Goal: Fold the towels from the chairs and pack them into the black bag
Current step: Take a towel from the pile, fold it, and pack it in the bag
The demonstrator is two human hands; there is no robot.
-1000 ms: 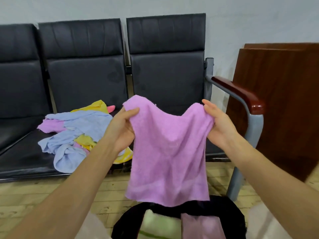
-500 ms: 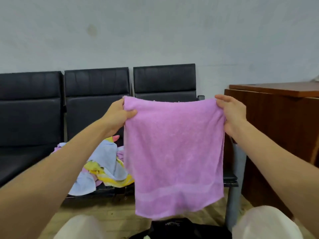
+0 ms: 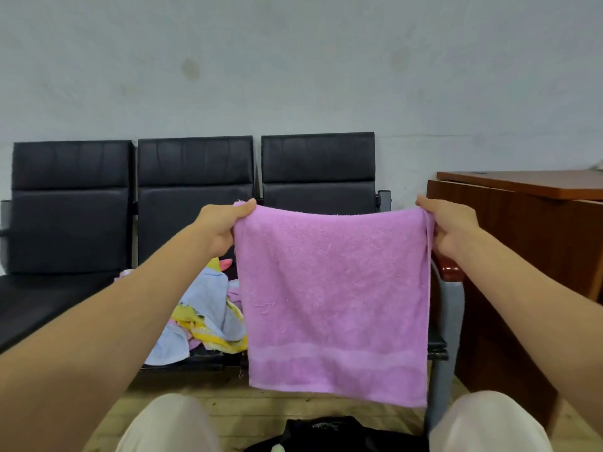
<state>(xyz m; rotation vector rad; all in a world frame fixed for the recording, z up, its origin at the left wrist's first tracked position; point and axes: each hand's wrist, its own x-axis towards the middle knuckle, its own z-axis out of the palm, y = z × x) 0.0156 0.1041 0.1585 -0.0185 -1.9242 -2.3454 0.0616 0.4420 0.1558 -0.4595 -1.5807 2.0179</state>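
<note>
While towel (image 3: 336,298) hangs flat, left hand (image 3: 219,227) and right hand (image 3: 447,227) pinch top corners, fingers curled; bag (image 3: 329,433) below, pile (image 3: 208,318) on chairs (image 3: 195,190).

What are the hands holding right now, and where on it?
The purple towel, stretched out and hanging flat: the left hand pinches its top left corner, the right hand its top right corner.

black chairs (image 3: 195,164): towel pile (image 3: 212,301) on middle seat; floor (image 3: 248,406): black bag (image 3: 326,432)
</note>
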